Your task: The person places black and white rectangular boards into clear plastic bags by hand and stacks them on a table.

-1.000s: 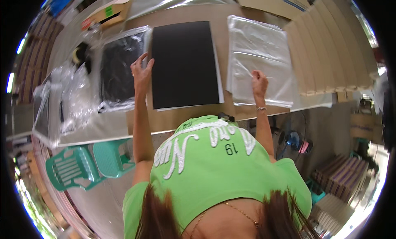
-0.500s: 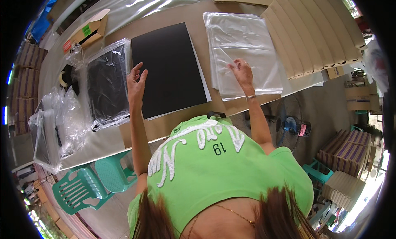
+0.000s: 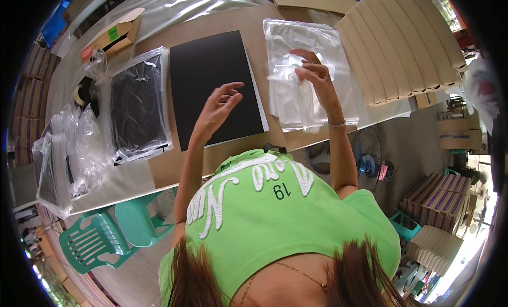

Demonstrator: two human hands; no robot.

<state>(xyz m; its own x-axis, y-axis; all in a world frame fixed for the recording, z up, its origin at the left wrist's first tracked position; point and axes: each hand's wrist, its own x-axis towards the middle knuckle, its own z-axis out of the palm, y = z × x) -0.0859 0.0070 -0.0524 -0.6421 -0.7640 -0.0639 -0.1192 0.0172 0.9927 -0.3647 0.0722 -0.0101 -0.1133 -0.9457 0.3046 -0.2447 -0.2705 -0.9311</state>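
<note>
While clear plastic bags lie heaped at the far left of the frame, a bagged black sheet rests just right of them on the tabletop, with a small open cardboard box above it toward the upper left. Next comes a bare black sheet, lying flat at the upper centre and close beside the bagged one. The left hand hangs over the lower right part of that black sheet, its fingers spread loosely apart and holding nothing; whether it touches the sheet cannot be told. Right of centre, the right hand is raised over a pile of clear plastic sleeves, and its fingers pinch the top sleeve, which is lifted and crumpled around them. A bracelet shows at that wrist. Further right, a row of overlapping flat cardboard pieces fans across the upper right of the frame. Below the tabletop edge, green plastic chairs stand at the lower left.
</note>
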